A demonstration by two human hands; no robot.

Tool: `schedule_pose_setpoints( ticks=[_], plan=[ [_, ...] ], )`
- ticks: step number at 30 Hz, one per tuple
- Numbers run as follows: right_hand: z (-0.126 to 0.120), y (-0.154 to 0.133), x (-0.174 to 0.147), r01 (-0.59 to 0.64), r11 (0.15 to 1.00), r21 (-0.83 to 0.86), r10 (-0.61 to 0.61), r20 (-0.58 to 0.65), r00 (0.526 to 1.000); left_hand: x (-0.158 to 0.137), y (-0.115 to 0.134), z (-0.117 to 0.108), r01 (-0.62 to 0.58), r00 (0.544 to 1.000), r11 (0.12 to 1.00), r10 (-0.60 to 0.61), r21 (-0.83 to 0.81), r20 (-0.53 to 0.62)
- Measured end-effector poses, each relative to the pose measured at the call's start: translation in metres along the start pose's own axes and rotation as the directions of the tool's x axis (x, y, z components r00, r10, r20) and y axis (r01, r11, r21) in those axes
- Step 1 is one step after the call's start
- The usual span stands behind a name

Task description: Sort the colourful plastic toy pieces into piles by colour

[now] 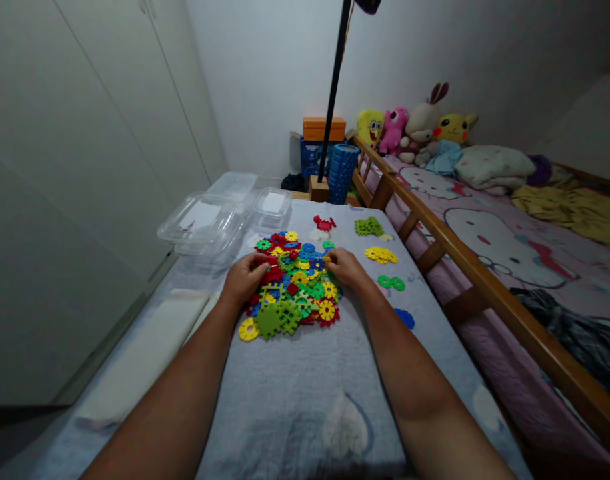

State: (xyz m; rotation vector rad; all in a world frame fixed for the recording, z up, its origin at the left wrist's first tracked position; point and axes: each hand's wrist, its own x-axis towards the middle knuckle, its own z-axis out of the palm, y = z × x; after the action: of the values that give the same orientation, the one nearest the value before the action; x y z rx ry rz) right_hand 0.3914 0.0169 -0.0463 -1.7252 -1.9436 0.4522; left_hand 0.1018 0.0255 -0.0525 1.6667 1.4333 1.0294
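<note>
A mixed heap of plastic building pieces [299, 279], toothed discs and squares in red, yellow, green and blue, lies on the cloth-covered table. At its left edge my left hand [243, 277] has thumb and fingers closed on a red plastic piece [273, 268]. On the opposite side my right hand [345, 267] pinches a small yellow plastic disc [327, 259], partly hidden by the fingertips. To the right lie separate groups: green square pieces [369, 227], yellow discs [381, 255], green discs [391, 283] and blue discs [405, 318]. Red pieces [325, 223] lie behind the heap.
Clear plastic containers with lids [199, 223] stand at the back left, with a smaller clear box [273, 202] beside them. A folded white cloth [149, 347] lies along the left. A black pole [333, 93] rises behind the table. The wooden bed rail [435, 247] borders the right.
</note>
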Motion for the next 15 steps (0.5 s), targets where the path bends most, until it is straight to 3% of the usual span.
schedule_pose_setpoints(
  ticks=[4,7,11,13,15],
  plan=[
    [-0.015,0.01,0.002,-0.062,0.995,0.076,0.07,-0.107,0.992,0.0,-0.001,0.0,-0.006,1.0,1.0,0.006,0.004,0.0],
    [-0.032,0.023,0.003,-0.147,0.983,0.108,0.17,-0.25,0.953,0.001,-0.001,0.0,-0.012,1.0,1.0,0.013,0.008,-0.003],
    [-0.055,0.05,-0.002,-0.307,0.934,0.181,0.357,-0.485,0.799,0.001,-0.003,0.001,-0.013,1.0,1.0,0.013,0.017,-0.005],
    [-0.063,0.065,-0.006,-0.374,0.905,0.204,0.422,-0.553,0.718,0.002,-0.004,0.001,-0.014,1.0,1.0,0.014,0.017,-0.002],
    [-0.069,0.078,-0.011,-0.429,0.879,0.205,0.462,-0.584,0.667,0.002,-0.006,0.0,-0.022,1.0,0.999,0.022,0.027,-0.006]
  ],
)
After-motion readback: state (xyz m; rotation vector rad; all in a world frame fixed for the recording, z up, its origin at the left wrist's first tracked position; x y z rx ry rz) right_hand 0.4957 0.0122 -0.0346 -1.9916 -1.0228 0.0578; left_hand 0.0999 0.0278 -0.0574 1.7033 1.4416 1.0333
